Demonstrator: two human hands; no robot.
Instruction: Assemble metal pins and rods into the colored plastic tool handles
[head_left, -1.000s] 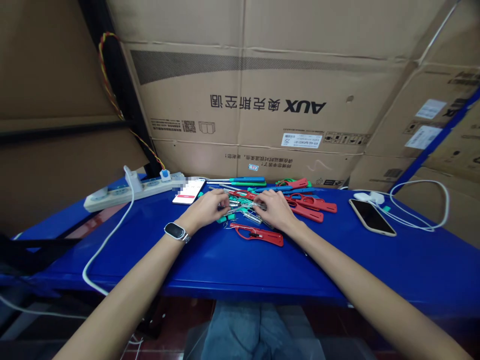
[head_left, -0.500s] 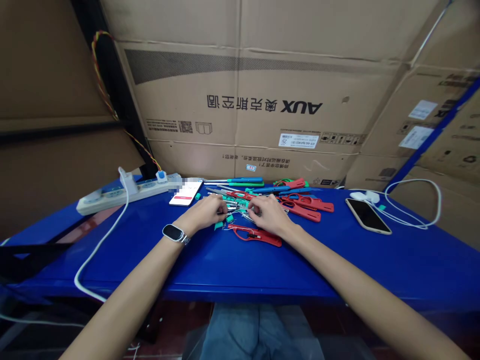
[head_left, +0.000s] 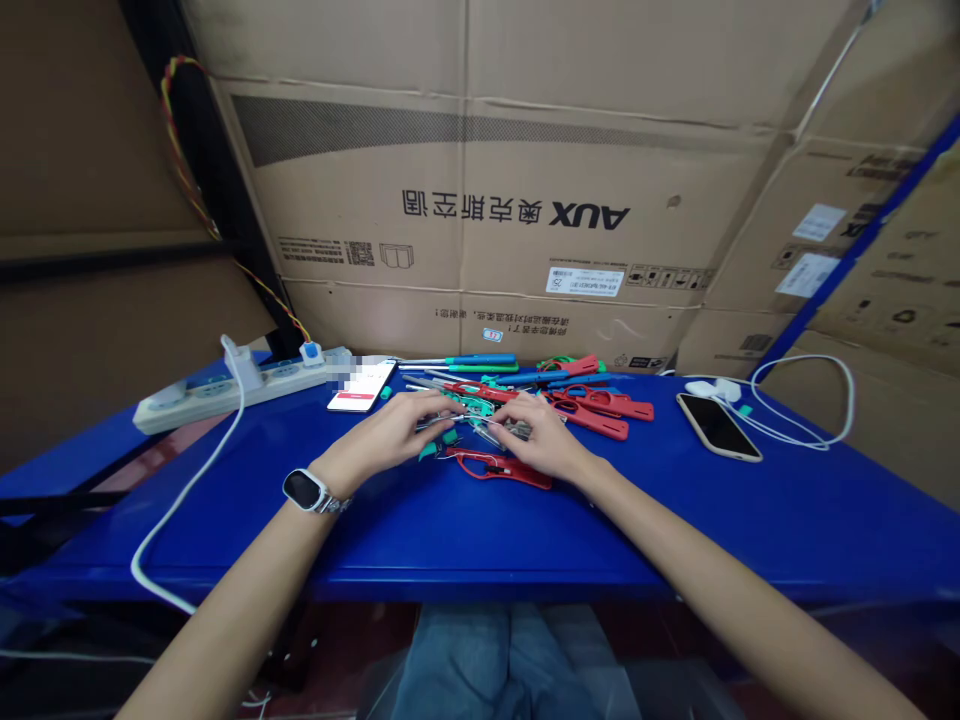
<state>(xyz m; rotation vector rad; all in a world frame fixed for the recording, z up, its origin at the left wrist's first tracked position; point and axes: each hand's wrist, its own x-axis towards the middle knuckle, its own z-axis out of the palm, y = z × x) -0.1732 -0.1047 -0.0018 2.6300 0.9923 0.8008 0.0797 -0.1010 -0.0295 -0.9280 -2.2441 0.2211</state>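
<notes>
Evidently, the left grip (head_left: pixel 397 432) and right grip (head_left: pixel 544 435) curl toward each other, with a thin pale strand (head_left: pixel 466 418) in the gap between their fingertips (whether either pinches it is too small to tell). Counting from that gap, small green pieces (head_left: pixel 478 408) lie jumbled just beyond, at twelve o'clock, and a red handle piece (head_left: pixel 521 471) rests at five. More red pieces (head_left: pixel 604 425) spread at three, while long-shafted tools (head_left: pixel 487 359) lie farther off at twelve. Outward on the blue surface (head_left: pixel 480 540), a lit phone (head_left: pixel 367 383) sits at ten, a power strip (head_left: pixel 283 384) at nine, and a dark-screened phone (head_left: pixel 716 427) at three, near a white cable (head_left: pixel 853 400).
</notes>
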